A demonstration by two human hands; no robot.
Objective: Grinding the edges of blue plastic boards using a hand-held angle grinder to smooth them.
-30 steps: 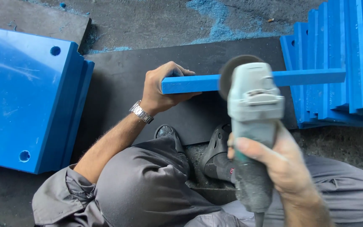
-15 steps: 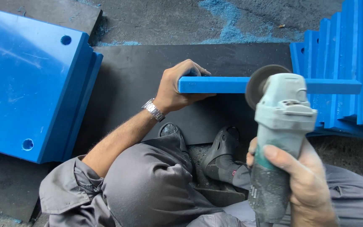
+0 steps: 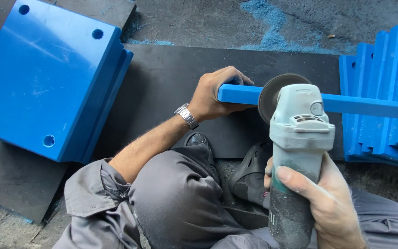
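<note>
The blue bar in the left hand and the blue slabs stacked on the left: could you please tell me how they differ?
The blue bar is long and narrow; the stacked blue slabs are wide and flat. The bar is gripped at its end by the left hand, against the grinder held in the right hand; the slabs lie untouched. The slabs have round holes; none shows on the bar. Both are the same blue.

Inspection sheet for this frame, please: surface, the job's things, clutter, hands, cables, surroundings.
Surface: black mat on rough concrete floor.
Job's things: blue bar held level above the mat; grey angle grinder with its disc at the bar's near edge.
Clutter: blue dust on the concrete.
Hands: left hand grips the bar's end; right hand wraps the grinder's body.
Cables: nothing seen.
Surroundings: stack of blue plates with holes at left; blue pieces standing on edge at right; dark shoes below.
</note>
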